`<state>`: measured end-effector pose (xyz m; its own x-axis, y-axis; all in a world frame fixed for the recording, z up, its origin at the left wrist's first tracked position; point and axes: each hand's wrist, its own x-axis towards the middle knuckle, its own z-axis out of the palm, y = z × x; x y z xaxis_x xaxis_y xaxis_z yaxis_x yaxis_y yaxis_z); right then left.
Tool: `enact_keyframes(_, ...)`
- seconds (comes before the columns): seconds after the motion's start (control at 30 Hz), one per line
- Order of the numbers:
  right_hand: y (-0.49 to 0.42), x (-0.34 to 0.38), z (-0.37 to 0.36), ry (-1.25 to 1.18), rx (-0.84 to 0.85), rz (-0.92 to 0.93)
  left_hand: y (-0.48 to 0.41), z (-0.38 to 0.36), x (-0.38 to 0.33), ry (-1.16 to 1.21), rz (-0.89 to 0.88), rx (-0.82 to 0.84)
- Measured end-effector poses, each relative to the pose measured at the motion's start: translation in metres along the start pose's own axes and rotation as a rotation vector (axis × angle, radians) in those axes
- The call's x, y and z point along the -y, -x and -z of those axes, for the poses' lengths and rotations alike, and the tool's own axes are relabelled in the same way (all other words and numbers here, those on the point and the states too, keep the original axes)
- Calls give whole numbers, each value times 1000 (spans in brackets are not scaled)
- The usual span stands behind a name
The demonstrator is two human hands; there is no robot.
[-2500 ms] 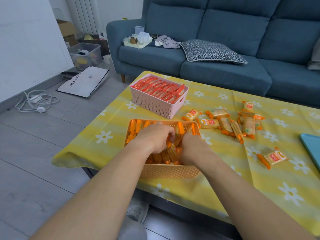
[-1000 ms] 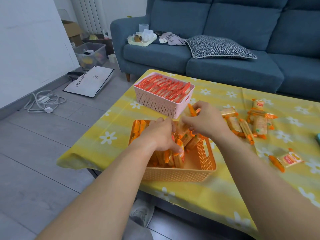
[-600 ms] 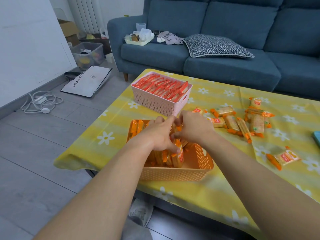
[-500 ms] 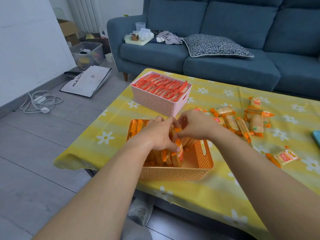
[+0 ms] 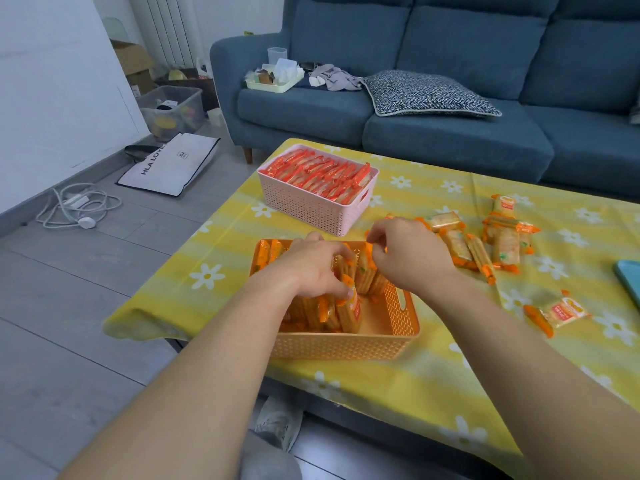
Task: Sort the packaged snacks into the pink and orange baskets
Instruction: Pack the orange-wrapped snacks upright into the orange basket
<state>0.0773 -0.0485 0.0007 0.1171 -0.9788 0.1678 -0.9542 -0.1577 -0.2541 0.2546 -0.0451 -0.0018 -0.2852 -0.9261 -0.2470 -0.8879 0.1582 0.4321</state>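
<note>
The orange basket (image 5: 398, 320) sits at the near edge of the yellow flowered table, partly filled with upright orange snack packs (image 5: 348, 311). My left hand (image 5: 311, 268) is inside it, fingers curled round the standing packs. My right hand (image 5: 405, 254) hovers over the basket's far rim and pinches an orange snack pack (image 5: 370, 252) at its top. Behind stands the pink basket (image 5: 311, 206), packed with red snack packs (image 5: 322, 174). Several loose orange packs (image 5: 485, 240) lie on the table to the right, and one more pack (image 5: 557, 311) lies alone nearer me.
A blue sofa (image 5: 450, 133) with a patterned cushion (image 5: 426, 95) stands behind the table. A teal object (image 5: 630, 278) shows at the right edge. On the floor to the left lie a white bag (image 5: 169, 164), a coiled cable (image 5: 76, 206) and a clear bin (image 5: 173, 109).
My right hand reached to the loose packs on the right, then came back over the orange basket with a pack. My left hand stayed in the basket on the standing packs.
</note>
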Motion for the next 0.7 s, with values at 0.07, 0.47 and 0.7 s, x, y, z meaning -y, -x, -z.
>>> enact_keyframes(0.07, 13, 7, 7, -154, 10, 18, 4, 4, 0, 130, -22, -49)
enact_keyframes(0.47, 44, 35, -22, -250, 354, -110, 40, 0, -20, 246, 194, 145)
enact_keyframes(0.7, 42, 28, -15, -287, 310, -134, 36, -4, -34, 232, 195, 28)
